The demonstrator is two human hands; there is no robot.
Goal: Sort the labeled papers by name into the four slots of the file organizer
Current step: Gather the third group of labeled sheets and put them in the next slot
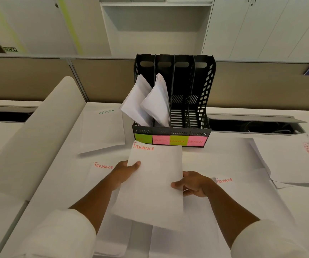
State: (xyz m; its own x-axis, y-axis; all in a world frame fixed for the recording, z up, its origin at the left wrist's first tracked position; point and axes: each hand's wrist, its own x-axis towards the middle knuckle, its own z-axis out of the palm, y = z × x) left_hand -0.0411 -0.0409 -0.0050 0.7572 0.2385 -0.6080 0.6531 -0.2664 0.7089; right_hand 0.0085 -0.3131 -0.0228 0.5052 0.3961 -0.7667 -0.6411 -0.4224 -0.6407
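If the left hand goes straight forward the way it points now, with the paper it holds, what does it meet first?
Probably the front of the black plastic four-slot file organizer, near its pink "SPORTS" sticky label. The left hand holds the white "FINANCE" sheet, whose top edge would likely arrive first; depth is unclear.

White cabinets (261, 25) behind tan partition (38, 79)

An office: a white bench (224, 157) against tan cubicle partitions (101, 79), white storage cabinets (261, 25) behind, a black file organizer (204, 94).
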